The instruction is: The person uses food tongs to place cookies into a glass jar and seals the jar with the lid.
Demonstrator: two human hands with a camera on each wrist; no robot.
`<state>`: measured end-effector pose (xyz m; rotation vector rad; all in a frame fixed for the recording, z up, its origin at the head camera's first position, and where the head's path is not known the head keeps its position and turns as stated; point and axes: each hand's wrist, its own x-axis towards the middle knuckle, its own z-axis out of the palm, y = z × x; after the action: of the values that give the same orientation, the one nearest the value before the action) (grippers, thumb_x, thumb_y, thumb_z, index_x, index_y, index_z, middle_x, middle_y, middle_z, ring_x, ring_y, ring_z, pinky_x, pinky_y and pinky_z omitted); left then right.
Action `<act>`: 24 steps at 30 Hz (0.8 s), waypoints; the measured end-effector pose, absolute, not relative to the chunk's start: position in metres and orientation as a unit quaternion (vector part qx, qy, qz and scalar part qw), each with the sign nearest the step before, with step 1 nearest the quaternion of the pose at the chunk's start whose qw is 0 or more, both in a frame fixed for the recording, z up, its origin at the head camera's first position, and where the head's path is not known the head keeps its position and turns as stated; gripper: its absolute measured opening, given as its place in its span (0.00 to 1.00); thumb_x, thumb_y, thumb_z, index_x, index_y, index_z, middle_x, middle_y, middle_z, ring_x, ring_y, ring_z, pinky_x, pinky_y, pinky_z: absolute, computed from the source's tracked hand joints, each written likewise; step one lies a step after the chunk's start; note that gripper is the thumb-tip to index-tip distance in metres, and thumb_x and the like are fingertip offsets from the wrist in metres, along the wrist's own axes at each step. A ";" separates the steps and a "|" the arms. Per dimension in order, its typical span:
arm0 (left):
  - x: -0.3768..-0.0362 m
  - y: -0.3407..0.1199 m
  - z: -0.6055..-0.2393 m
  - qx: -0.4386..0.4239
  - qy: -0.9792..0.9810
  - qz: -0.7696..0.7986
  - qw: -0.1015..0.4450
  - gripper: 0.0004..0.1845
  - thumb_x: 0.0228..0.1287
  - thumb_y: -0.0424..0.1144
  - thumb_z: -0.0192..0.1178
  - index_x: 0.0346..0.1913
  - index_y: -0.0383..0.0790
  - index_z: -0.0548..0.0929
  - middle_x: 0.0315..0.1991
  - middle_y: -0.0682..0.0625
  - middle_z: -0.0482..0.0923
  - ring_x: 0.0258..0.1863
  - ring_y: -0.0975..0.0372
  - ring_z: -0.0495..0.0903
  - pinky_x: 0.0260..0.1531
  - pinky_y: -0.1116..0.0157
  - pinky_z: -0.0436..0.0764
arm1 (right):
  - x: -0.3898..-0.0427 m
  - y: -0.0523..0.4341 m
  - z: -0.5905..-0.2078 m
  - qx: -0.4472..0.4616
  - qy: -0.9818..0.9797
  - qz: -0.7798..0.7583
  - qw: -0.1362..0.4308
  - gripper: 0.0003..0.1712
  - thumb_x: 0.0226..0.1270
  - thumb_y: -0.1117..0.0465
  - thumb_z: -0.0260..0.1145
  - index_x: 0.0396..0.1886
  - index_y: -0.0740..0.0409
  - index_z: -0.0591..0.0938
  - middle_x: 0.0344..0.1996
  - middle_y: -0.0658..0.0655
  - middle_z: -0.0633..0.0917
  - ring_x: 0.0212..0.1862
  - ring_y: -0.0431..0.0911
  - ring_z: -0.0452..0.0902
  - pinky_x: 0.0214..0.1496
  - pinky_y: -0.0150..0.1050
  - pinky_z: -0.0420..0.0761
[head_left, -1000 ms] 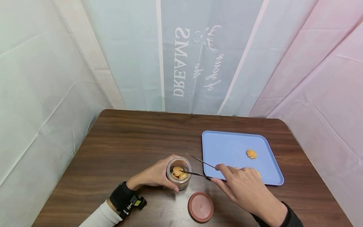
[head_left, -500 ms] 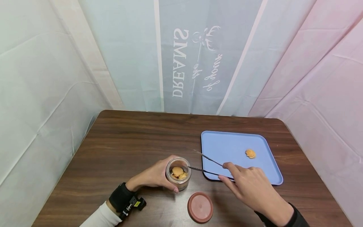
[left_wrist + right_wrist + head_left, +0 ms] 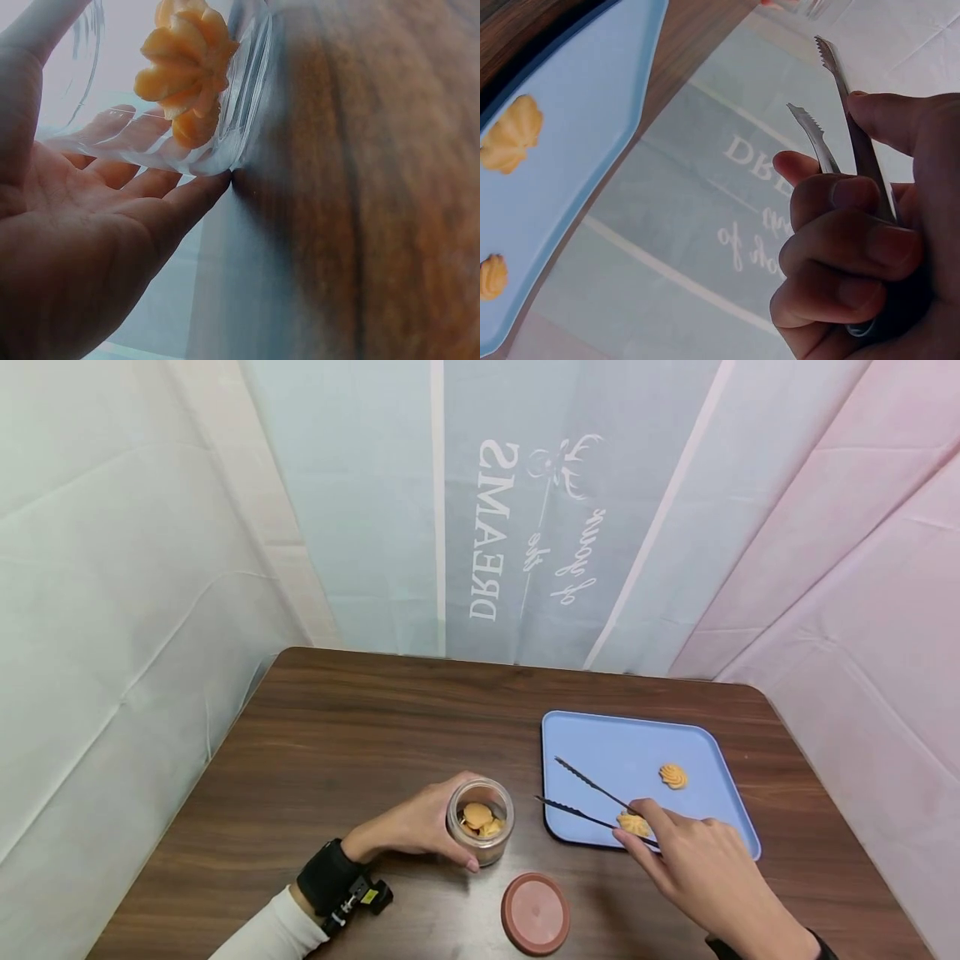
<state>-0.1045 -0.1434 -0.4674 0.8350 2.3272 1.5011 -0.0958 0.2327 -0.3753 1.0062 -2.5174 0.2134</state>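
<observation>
My left hand [image 3: 431,827] grips a clear glass jar [image 3: 501,852], thumb on the near side and fingers round the far side. Several golden cookies [image 3: 477,816] lie at the bottom of the jar; in the left wrist view a ridged cookie [image 3: 184,60] shows through the glass. With my right hand [image 3: 697,860] I hold metal tongs [image 3: 866,150], their serrated arms spread and nothing between the tips. The tongs reach over the blue tray [image 3: 615,735]. On the tray are two swirled cookies, a near cookie [image 3: 633,824] partly behind the tongs and a far cookie [image 3: 673,776].
A reddish-brown round lid [image 3: 536,913] lies on the dark wood table [image 3: 360,718], in front of the jar and between my hands. Behind the table hangs a pale blue curtain [image 3: 375,527] with white lettering; white sheets [image 3: 135,610] stand at the sides.
My right hand and the tongs have moved right, from over the jar's mouth to over the tray. The near cookie on the tray has come into fuller view. My left hand keeps its grip on the jar.
</observation>
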 end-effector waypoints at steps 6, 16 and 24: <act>-0.103 -0.144 -0.467 0.284 0.800 0.514 0.124 0.53 0.45 0.49 0.88 0.74 0.49 0.68 0.64 0.53 0.82 0.63 0.57 0.80 0.68 0.58 0.75 | -0.095 0.245 -0.378 0.333 -0.920 0.063 0.196 0.20 0.74 0.39 0.68 0.47 0.49 0.84 0.20 0.40 0.82 0.15 0.35 0.64 0.17 0.35 0.60; -0.104 -0.145 -0.470 0.282 0.801 0.512 0.127 0.53 0.45 0.48 0.88 0.74 0.49 0.68 0.65 0.54 0.81 0.64 0.59 0.79 0.68 0.60 0.75 | -0.092 0.268 -0.385 0.274 -0.946 0.042 0.167 0.14 0.70 0.44 0.73 0.43 0.46 0.81 0.13 0.34 0.58 0.16 0.34 0.52 0.16 0.36 0.54; -0.105 -0.143 -0.470 0.283 0.797 0.518 0.131 0.52 0.45 0.47 0.88 0.73 0.50 0.69 0.65 0.56 0.81 0.65 0.59 0.79 0.69 0.59 0.74 | -0.085 0.284 -0.392 0.206 -0.975 0.036 0.077 0.18 0.74 0.44 0.70 0.46 0.54 0.83 0.12 0.39 0.64 0.15 0.40 0.61 0.15 0.41 0.60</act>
<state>-0.1048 -0.1428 -0.4700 0.8218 2.3138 1.5043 -0.0851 0.2841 -0.3919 0.6172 -2.9213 0.1078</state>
